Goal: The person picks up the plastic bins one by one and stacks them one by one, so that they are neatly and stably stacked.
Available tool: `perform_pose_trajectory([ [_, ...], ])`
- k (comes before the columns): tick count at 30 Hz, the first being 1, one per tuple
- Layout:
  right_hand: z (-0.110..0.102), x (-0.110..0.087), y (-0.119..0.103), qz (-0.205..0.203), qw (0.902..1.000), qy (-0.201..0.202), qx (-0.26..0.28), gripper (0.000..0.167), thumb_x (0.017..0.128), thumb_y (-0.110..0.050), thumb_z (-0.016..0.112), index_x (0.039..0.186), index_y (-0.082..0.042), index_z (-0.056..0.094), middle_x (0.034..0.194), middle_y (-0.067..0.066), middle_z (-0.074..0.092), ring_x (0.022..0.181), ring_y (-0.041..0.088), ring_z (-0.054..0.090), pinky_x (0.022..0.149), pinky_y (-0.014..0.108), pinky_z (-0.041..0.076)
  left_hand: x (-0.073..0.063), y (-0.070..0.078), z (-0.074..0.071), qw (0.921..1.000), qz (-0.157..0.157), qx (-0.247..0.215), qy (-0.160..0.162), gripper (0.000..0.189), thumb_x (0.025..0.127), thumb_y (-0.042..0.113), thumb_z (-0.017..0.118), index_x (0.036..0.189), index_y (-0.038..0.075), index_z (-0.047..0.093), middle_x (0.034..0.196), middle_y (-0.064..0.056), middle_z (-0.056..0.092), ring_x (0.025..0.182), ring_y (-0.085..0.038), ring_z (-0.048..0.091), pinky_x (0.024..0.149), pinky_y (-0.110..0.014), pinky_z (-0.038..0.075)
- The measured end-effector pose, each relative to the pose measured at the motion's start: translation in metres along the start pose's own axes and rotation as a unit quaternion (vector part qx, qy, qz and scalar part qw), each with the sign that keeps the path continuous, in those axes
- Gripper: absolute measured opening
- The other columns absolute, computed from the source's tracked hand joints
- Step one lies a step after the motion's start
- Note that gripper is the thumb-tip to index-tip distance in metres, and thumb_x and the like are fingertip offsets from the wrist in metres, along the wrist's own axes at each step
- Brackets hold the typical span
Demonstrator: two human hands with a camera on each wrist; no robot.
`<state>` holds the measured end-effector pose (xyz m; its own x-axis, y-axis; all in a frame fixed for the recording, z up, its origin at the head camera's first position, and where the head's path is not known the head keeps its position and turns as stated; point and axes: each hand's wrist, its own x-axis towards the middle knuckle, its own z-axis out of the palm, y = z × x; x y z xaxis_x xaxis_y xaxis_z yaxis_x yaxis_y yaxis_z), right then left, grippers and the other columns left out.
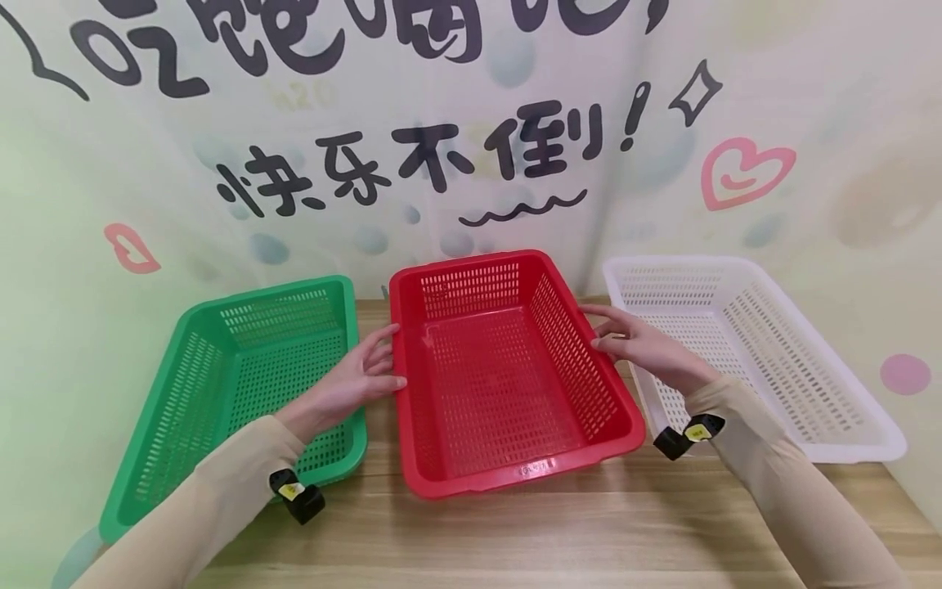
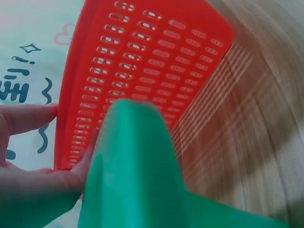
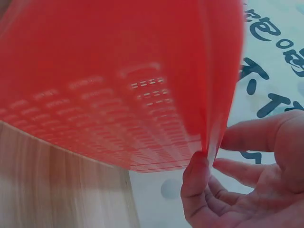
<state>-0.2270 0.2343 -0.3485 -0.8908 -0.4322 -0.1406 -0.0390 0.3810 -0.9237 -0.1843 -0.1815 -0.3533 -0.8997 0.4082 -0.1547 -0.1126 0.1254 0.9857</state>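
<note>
A red plastic basket [image 1: 493, 393] with slotted walls and nothing inside is in the middle of the head view, turned slightly askew. On its left rim, my left hand [image 1: 361, 372] grips with the thumb nearer me and the fingers farther along. The right hand [image 1: 648, 348] pinches the opposite rim between thumb and fingers, as the right wrist view confirms at the basket's red wall [image 3: 95, 61]. In the left wrist view, slots of light and shadow from the red wall [image 2: 156, 61] fall across the wood, and a blurred green rim [image 2: 137, 152] covers part of the hand.
Close on the left stands a green basket [image 1: 287, 376], under my left forearm. A white basket [image 1: 765, 343] stands on the right, partly behind my right wrist. All are over a wooden table [image 1: 515, 532]. Behind rises a printed cloth wall [image 1: 441, 229] with dark lettering.
</note>
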Motion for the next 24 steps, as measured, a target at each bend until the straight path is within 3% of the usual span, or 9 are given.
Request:
perform_pose_trajectory([
  [4,-0.004,-0.004,-0.001,-0.007,0.9997,0.005,0.025,0.059,0.094,-0.007,0.056,0.148,-0.01,0.034,0.112,0.025,0.053,0.09,0.028,0.062,0.077,0.038,0.054,0.0,0.001,-0.001,0.9999,0.007,-0.004,-0.013,0.08,0.092,-0.003,0.055,0.155,0.009,0.006,0.153,-0.023,0.024,0.129,-0.04,0.042,0.102,-0.044,0.041],
  [8,-0.007,-0.007,0.001,-0.014,0.999,0.002,0.043,0.059,0.095,-0.008,0.057,0.149,-0.009,0.033,0.111,0.026,0.054,0.09,0.026,0.063,0.077,0.038,0.054,0.0,0.003,0.0,0.9999,0.008,0.003,-0.014,0.08,0.093,-0.003,0.056,0.155,0.009,0.008,0.152,-0.023,0.025,0.121,-0.038,0.051,0.101,-0.044,0.041],
  [16,-0.014,-0.019,0.005,-0.012,0.9975,0.001,0.07,0.062,0.095,-0.012,0.06,0.15,-0.012,0.03,0.117,0.025,0.055,0.095,0.029,0.064,0.083,0.041,0.053,0.007,0.008,0.007,0.9998,0.008,-0.009,0.013,0.072,0.094,-0.003,0.055,0.154,0.005,0.014,0.143,-0.026,0.035,0.118,-0.034,0.052,0.095,-0.038,0.047],
  [24,-0.021,-0.029,0.003,-0.022,0.9965,0.006,0.081,0.061,0.095,-0.011,0.06,0.148,-0.007,0.03,0.111,0.024,0.057,0.092,0.027,0.065,0.082,0.042,0.055,0.011,0.012,0.015,0.9994,0.01,-0.031,0.007,0.073,0.094,-0.002,0.055,0.154,0.005,0.013,0.139,-0.028,0.038,0.121,-0.035,0.049,0.093,-0.032,0.049],
])
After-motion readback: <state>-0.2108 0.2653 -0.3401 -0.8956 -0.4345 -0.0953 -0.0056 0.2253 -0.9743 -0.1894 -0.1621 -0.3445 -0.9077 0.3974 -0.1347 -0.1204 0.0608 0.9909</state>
